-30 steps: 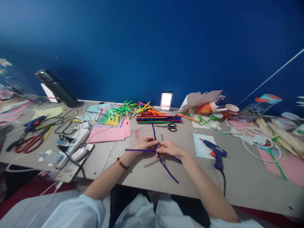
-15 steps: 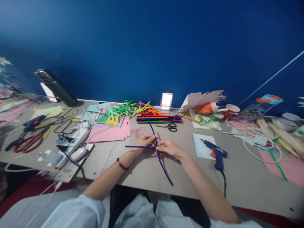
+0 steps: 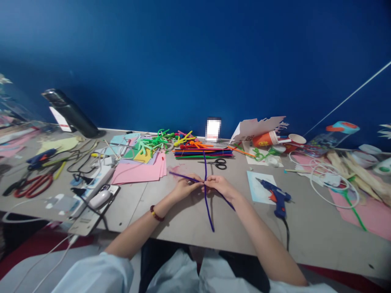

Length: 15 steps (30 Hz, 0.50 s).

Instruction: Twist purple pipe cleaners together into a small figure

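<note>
Purple pipe cleaners (image 3: 209,209) cross one another in the middle of the desk, with arms sticking out up, down, left and right. My left hand (image 3: 187,187) pinches them at the crossing, thumb and fingers closed. My right hand (image 3: 220,186) pinches the same crossing from the other side, its fingertips nearly touching the left ones. The crossing itself is partly covered by my fingertips. Just beyond my hands lie small black scissors (image 3: 218,163) and a bundle of coloured pipe cleaners (image 3: 201,154).
A blue glue gun (image 3: 276,195) rests on the right over pale blue paper (image 3: 253,187). Pink paper sheets (image 3: 134,173), a power strip (image 3: 94,187) and a white mouse (image 3: 100,198) are on the left. Paper cups (image 3: 265,139) and a black bottle (image 3: 71,114) stand by the wall.
The crossed pipe cleaners have turned clockwise: the left arm now points up and left, and the near arm points almost straight toward me. My left hand has shifted slightly nearer to me.
</note>
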### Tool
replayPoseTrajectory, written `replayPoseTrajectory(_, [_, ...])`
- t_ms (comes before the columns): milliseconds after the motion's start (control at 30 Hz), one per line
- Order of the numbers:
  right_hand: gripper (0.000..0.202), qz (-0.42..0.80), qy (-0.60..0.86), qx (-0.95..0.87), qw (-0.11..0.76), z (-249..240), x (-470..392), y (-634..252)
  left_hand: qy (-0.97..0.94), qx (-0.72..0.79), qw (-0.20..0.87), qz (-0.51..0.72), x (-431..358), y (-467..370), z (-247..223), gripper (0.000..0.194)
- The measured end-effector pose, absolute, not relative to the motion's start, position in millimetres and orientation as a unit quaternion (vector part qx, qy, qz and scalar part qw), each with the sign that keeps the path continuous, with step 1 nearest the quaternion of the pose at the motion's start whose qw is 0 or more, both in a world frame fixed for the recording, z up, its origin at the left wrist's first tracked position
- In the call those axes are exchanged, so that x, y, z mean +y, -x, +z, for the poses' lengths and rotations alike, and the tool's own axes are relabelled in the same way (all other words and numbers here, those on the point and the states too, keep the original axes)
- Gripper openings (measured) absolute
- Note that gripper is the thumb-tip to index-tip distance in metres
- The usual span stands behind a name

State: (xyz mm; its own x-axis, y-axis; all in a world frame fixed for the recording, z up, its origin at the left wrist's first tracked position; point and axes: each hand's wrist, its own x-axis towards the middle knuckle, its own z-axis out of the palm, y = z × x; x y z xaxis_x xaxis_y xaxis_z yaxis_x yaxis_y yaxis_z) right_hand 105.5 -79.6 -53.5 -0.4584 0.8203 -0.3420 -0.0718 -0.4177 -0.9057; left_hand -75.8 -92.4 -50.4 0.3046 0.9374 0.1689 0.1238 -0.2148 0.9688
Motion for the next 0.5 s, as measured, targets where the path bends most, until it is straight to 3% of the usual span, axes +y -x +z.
replayPoseTrajectory(500, [0.034, 0.716, 0.414, -0.417, 0.376, -53, -71, -115, -0.609, 0.44, 0.422, 0.507, -85, 81, -47, 0.009])
